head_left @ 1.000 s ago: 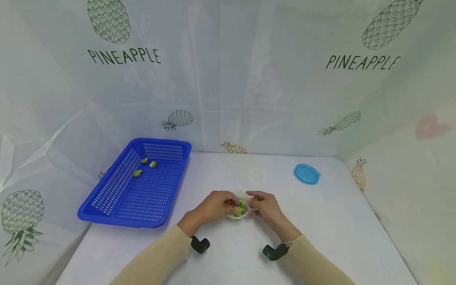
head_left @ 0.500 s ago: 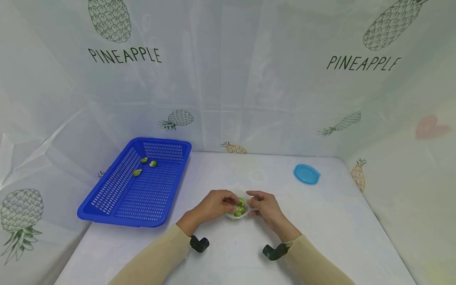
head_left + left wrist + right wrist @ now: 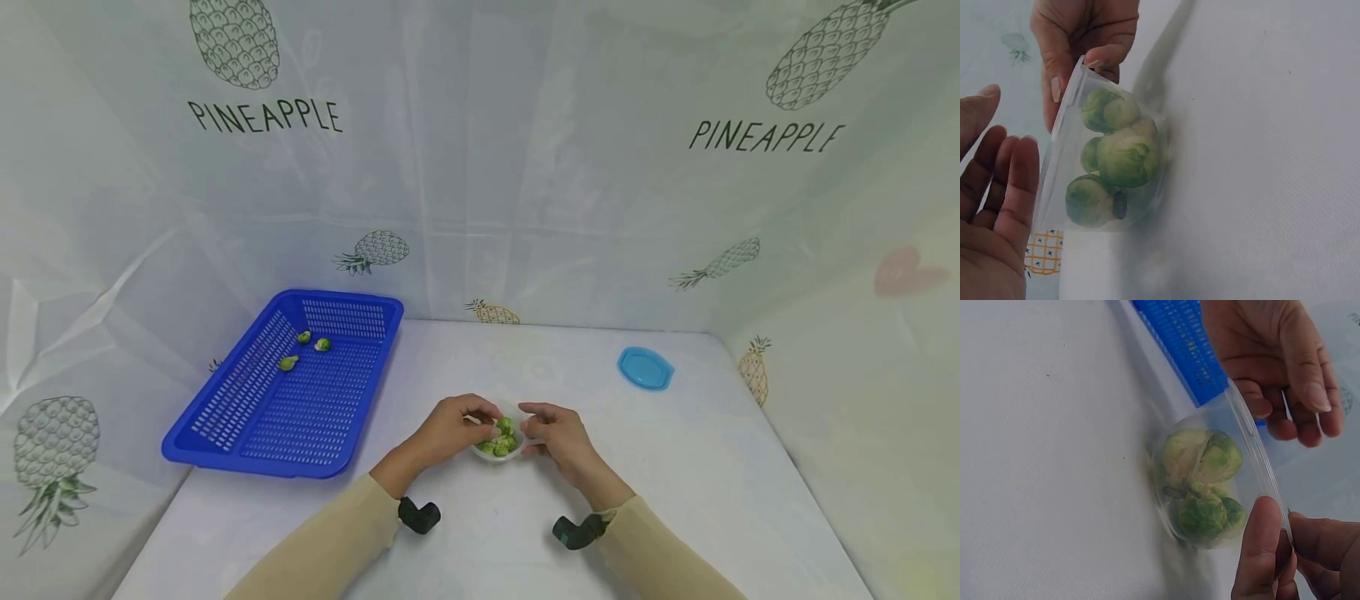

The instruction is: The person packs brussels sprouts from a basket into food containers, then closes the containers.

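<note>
A small clear plastic container (image 3: pixel 489 458) stands on the table between my hands, with several Brussels sprouts (image 3: pixel 506 444) inside. My right hand (image 3: pixel 562 437) holds its right side; in the right wrist view, thumb and fingers (image 3: pixel 1261 534) pinch the rim. My left hand (image 3: pixel 448 429) hovers at the left side with relaxed fingers. In the left wrist view, the left hand (image 3: pixel 1000 206) is close beside the rim and grips nothing. Through the container's wall (image 3: pixel 1141 215) the sprouts show blurred, one with a dark stem end.
A blue perforated basket (image 3: pixel 300 442) stands at the left, with 3 more sprouts (image 3: pixel 288 363) in its far part. A light blue lid (image 3: pixel 646 368) lies at the back right. Pineapple-printed sheeting (image 3: pixel 562 167) hangs behind the white table (image 3: pixel 720 467).
My left hand has drawn back slightly to the left and its fingers have loosened, showing more sprouts in the container. The right hand has stayed in place.
</note>
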`<state>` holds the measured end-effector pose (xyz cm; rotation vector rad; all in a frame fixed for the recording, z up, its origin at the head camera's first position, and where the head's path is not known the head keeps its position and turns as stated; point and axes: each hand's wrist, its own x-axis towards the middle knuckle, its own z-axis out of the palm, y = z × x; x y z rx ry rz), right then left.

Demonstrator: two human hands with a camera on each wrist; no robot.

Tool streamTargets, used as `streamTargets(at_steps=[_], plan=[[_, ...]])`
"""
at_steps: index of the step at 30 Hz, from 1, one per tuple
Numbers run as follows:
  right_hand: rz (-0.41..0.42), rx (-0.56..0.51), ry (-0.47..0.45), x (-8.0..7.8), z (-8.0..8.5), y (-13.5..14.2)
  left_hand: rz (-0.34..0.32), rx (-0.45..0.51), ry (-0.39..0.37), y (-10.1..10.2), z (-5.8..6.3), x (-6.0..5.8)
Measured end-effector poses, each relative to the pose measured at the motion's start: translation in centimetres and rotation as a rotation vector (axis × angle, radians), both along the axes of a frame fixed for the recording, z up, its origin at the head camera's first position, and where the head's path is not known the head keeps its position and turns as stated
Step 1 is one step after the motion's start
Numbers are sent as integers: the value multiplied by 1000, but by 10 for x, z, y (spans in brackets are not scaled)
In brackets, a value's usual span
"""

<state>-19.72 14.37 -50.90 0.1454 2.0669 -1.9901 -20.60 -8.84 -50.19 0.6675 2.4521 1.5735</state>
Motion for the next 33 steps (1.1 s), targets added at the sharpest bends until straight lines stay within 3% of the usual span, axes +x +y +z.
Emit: streamTargets(at_steps=[9,18,25,33], plan=[[3,2,7,1,0,0,48,43,17,-2,15,2],[3,8,-14,1,2,0,75,116,86,-14,51,3],[14,-3,-7,1,0,1,128,160,131,-32,76,-1],[7,-10,-1,0,-3,1,210,91,158,-64,96,-8]])
